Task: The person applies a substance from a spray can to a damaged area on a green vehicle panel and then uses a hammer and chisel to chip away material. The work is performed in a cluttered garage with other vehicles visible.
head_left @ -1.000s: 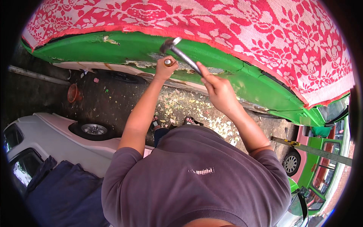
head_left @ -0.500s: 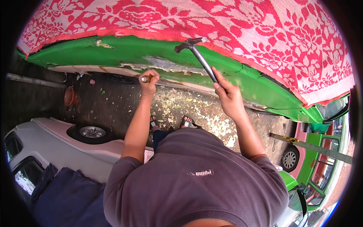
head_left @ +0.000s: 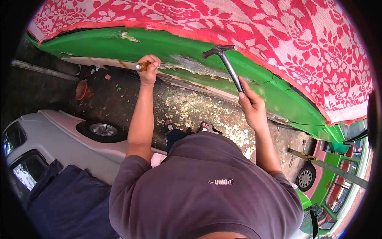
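- Change vs. half a second earlier: hammer [head_left: 226, 65] now raised off the green body panel [head_left: 119, 46], head further right; left hand [head_left: 148, 69] has slid slightly left along the panel's lower edge.
- Hammer: dark metal head and shaft, head just below the edge of the red floral cloth [head_left: 258, 28], above a scraped grey patch [head_left: 191, 65].
- Chisel-like tool [head_left: 141, 66]: orange-brown handle; tip hidden.
- Right hand [head_left: 250, 103]: fist closed round the hammer shaft, arm raised.
- Left hand: clenched on the tool handle, at the panel's lower edge.
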A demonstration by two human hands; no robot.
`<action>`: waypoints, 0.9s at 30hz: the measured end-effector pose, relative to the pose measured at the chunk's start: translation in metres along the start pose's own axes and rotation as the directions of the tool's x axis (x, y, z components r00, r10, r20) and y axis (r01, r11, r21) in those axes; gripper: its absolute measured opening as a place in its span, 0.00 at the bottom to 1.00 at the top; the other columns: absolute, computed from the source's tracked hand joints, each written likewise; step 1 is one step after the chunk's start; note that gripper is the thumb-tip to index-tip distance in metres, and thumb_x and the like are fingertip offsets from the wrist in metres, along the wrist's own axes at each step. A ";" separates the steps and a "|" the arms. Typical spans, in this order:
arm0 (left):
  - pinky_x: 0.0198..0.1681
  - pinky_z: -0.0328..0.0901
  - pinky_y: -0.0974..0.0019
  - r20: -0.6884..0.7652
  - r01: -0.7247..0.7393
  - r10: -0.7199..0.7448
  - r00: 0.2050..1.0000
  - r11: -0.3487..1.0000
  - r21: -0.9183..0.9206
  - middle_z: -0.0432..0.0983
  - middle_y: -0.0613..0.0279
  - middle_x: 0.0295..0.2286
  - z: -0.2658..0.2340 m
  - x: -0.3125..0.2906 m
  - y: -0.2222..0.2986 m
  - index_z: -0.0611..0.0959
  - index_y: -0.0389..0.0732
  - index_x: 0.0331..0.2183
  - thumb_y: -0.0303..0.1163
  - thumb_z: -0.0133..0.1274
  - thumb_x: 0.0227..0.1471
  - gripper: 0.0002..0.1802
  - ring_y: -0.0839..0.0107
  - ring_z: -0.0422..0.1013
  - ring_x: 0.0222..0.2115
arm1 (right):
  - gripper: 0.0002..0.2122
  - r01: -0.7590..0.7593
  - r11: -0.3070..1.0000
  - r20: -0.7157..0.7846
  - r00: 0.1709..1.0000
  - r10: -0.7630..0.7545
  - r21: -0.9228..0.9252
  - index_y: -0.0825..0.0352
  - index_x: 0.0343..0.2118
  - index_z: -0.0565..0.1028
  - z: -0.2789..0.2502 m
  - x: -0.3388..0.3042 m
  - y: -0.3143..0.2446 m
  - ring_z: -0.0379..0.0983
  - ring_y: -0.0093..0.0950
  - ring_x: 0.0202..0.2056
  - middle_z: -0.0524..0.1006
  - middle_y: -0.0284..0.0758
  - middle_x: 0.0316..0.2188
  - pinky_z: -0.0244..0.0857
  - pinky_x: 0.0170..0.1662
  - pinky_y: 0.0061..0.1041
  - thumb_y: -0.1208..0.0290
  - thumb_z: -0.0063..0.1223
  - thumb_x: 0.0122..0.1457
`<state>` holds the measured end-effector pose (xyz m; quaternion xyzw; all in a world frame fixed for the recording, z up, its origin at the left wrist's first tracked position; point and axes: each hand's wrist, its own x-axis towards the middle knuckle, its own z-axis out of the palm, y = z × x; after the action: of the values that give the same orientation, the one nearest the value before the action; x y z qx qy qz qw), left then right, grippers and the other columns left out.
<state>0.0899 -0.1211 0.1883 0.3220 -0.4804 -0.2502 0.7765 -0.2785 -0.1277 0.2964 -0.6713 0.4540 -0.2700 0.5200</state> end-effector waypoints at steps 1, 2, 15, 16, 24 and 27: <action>0.21 0.58 0.69 0.003 0.009 -0.009 1.000 1.000 0.007 0.65 0.60 0.14 -0.006 0.001 0.001 0.67 0.35 0.16 0.21 0.49 0.41 0.09 0.73 0.61 0.16 | 0.20 -0.030 1.000 0.009 0.999 0.030 0.003 0.60 0.59 0.66 0.003 0.000 -0.002 0.60 0.15 0.28 0.70 0.27 0.26 0.59 0.34 0.16 0.72 0.48 0.63; 0.21 0.58 0.69 0.008 0.018 -0.018 1.000 1.000 0.014 0.65 0.60 0.14 -0.012 0.001 0.000 0.66 0.36 0.16 0.21 0.50 0.41 0.09 0.73 0.61 0.16 | 0.20 -0.032 0.999 0.005 0.999 0.032 0.017 0.60 0.59 0.66 0.008 0.001 -0.003 0.59 0.15 0.27 0.69 0.26 0.26 0.59 0.34 0.16 0.72 0.48 0.63; 0.23 0.59 0.68 0.213 0.170 -0.175 0.961 0.985 0.041 0.68 0.61 0.16 -0.064 -0.004 -0.032 0.70 0.34 0.17 0.24 0.53 0.40 0.08 0.74 0.64 0.19 | 0.21 -0.165 0.986 -0.127 0.978 0.165 0.004 0.60 0.60 0.66 0.108 0.000 -0.031 0.58 0.14 0.25 0.66 0.23 0.25 0.57 0.30 0.15 0.72 0.48 0.63; 0.22 0.60 0.67 0.272 0.140 -0.150 0.951 0.989 0.057 0.69 0.62 0.17 -0.064 -0.003 -0.035 0.70 0.36 0.16 0.25 0.54 0.40 0.09 0.73 0.65 0.18 | 0.21 -0.185 0.983 -0.147 0.972 0.182 -0.008 0.60 0.60 0.66 0.114 -0.001 -0.033 0.58 0.14 0.25 0.66 0.23 0.25 0.57 0.29 0.15 0.73 0.48 0.62; 0.24 0.65 0.61 0.771 -0.374 0.109 0.628 0.911 0.176 0.70 0.61 0.17 -0.050 -0.028 -0.046 0.72 0.42 0.16 0.29 0.59 0.36 0.10 0.62 0.68 0.20 | 0.23 -0.251 0.967 -0.265 0.931 0.250 0.031 0.62 0.61 0.63 0.159 -0.021 -0.039 0.53 0.10 0.20 0.61 0.19 0.20 0.48 0.22 0.13 0.75 0.46 0.62; 0.26 0.65 0.61 0.810 -0.404 0.149 0.567 0.908 0.115 0.70 0.61 0.18 -0.050 -0.035 -0.047 0.72 0.41 0.16 0.29 0.60 0.36 0.11 0.60 0.70 0.21 | 0.23 -0.267 0.963 -0.300 0.916 0.267 0.042 0.64 0.61 0.62 0.167 -0.030 -0.041 0.52 0.10 0.19 0.60 0.19 0.20 0.47 0.21 0.12 0.76 0.46 0.61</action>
<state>0.1171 -0.1146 0.1161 0.2086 -0.8465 -0.1664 0.4606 -0.1384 -0.0236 0.2862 -0.5536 0.6155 -0.2965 0.4763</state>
